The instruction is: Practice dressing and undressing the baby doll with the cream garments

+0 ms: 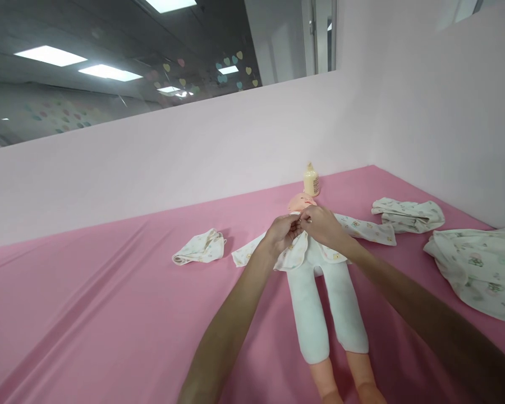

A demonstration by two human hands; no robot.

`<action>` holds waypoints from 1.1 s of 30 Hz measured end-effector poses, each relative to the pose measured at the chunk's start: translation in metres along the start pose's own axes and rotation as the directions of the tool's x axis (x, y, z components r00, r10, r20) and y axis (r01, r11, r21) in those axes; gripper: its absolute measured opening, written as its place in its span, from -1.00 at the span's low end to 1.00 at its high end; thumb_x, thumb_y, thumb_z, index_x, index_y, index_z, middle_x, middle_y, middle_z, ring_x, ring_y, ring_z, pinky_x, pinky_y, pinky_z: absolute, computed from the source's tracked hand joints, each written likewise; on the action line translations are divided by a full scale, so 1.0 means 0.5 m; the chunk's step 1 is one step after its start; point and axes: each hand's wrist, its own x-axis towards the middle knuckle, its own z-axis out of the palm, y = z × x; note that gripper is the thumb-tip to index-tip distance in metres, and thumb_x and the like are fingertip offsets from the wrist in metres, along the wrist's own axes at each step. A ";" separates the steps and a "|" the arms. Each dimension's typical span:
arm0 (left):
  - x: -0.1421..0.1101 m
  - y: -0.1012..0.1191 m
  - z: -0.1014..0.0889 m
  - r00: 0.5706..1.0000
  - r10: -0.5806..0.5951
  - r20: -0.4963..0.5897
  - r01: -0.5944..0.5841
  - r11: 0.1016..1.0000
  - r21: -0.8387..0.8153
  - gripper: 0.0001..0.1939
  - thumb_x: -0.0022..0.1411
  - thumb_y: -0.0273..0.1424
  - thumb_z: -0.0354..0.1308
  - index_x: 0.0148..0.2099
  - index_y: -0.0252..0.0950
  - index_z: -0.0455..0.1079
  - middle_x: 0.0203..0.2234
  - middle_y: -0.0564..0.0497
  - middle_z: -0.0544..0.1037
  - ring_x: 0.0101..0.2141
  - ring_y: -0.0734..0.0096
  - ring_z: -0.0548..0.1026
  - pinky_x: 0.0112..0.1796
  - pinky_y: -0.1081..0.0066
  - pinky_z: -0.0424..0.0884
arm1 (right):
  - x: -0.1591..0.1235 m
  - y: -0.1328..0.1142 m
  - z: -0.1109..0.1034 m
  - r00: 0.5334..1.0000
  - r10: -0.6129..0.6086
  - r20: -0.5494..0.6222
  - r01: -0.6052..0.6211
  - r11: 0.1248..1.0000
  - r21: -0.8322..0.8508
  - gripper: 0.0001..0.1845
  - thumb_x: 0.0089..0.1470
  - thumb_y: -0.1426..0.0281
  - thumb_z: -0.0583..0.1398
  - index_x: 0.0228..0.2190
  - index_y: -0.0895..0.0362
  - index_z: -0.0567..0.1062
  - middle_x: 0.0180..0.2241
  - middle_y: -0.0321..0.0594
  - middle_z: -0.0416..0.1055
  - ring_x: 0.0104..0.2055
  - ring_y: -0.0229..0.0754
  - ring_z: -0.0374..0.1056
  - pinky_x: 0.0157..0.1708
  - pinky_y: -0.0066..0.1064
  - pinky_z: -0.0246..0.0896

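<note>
While the peach-skinned baby doll lies face-up on the pink cloth-covered table, head toward the far wall and bare feet toward the camera, both of the person's hands meet at its upper chest, just under the chin. The left hand is nearly closed, its fingertips pinching the edge of the white printed cotton jacket at the collar; the right hand is likewise curled in, thumb and fingers pressed on the opposite front edge, so the two hands touch each other over the neckline. As far as the picture shows, the dressing looks well along: the white soft trousers already cover both legs down to the shins, and the jacket's sleeves lie spread out to either side, though whether the doll's arms are inside them cannot be told. The jacket's lower front flares open above the waist, so fastening seems only begun at the top. A small cream plastic bottle stands upright just beyond the doll's head, near the wall. A crumpled white printed cloth lies to the left, apart from the doll; a folded white printed garment and a larger rumpled printed blanket lie to the right, well clear of the hands. Nothing crowds the neckline
</note>
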 end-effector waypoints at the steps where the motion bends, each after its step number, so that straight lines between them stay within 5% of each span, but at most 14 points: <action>1: -0.002 0.000 0.002 1.000 0.006 -0.001 -0.006 1.000 -0.007 -0.87 0.10 -0.63 0.11 -0.47 -0.43 0.42 -0.62 -0.02 0.47 -0.55 0.58 0.41 -0.45 0.57 0.39 | 0.001 0.001 0.000 1.000 0.001 0.001 -0.001 1.000 0.008 -0.75 -0.03 0.59 0.02 -0.58 0.17 0.44 -0.43 -0.20 0.45 -0.40 -0.27 0.24 -0.43 -0.43 -0.04; 9: -0.006 -0.008 0.017 0.997 0.076 -0.020 -0.077 0.997 -0.023 -0.88 0.04 -0.63 0.16 -0.51 -0.40 0.39 -0.63 0.03 0.44 -0.57 0.61 0.38 -0.47 0.59 0.34 | 0.000 0.003 0.003 0.999 0.017 -0.034 -0.015 0.999 0.030 -0.77 0.03 0.55 0.01 -0.53 0.16 0.42 -0.44 -0.21 0.44 -0.38 -0.25 0.26 -0.41 -0.43 -0.01; 15: -0.003 -0.016 0.022 0.988 0.127 -0.084 -0.128 0.992 -0.015 -0.85 0.00 -0.66 0.12 -0.49 -0.35 0.27 -0.66 0.06 0.41 -0.61 0.58 0.36 -0.50 0.55 0.30 | 0.000 0.003 0.004 0.998 0.030 -0.058 -0.030 1.000 0.007 -0.78 0.05 0.53 0.02 -0.35 0.15 0.46 -0.27 -0.20 0.49 -0.29 -0.23 0.30 -0.37 -0.43 -0.01; 33: -0.019 -0.017 0.036 0.963 0.210 -0.171 -0.198 0.976 0.086 -0.75 -0.05 -0.60 0.07 -0.45 -0.24 0.04 -0.71 0.21 0.24 -0.69 0.64 0.19 -0.59 0.57 0.14 | -0.009 -0.006 0.004 1.000 0.012 -0.018 -0.013 0.997 -0.073 -0.79 0.08 0.53 -0.01 -0.41 0.16 0.41 -0.30 -0.14 0.44 -0.37 -0.21 0.22 -0.43 -0.38 -0.11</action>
